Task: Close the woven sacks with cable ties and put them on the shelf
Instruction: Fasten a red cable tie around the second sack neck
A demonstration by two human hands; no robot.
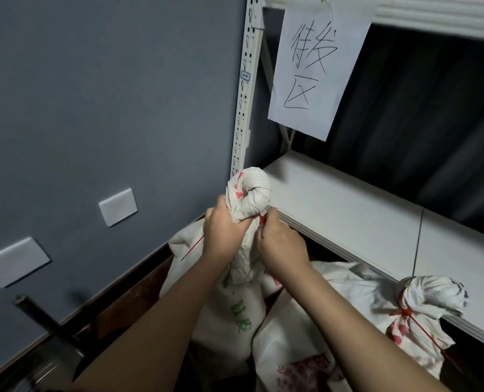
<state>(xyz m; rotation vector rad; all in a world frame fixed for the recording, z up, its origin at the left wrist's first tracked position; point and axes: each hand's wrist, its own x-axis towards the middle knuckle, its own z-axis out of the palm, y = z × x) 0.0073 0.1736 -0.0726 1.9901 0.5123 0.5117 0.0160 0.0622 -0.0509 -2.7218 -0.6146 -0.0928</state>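
Three woven sacks in view, all white. The one you're working on (243, 278) stands near centre, just in front of the shelf's left corner, its mouth gathered into a twisted bunch (249, 190) that sticks up above your hands. One red cable tie (262, 219) sits at that neck; its long thin tail (192, 247) runs down-left past your left wrist. Your left hand (223, 236) is clenched round the gathered neck from the left, fingers wrapped on the fabric just under the bunch. Your right hand (280, 247) is curled at the right side of the neck, fingertips pinching the red tie where it meets the sack.

Second sack (421, 315) lies to the right, near the shelf's front edge, already cinched with its own red cable tie (404, 312), tail trailing down-right. Third sack (297, 349) lies low and near, between the other two, red print on it; its mouth is out of view. So two ties counted.

One white shelf board (362, 219) runs from centre to far right, bare on top. One perforated white upright (243, 94) stands at its left corner. One paper sign (314, 69) with handwritten characters hangs from the upper rail. Grey wall (108, 94) on the left with two white blank plates (118, 207).
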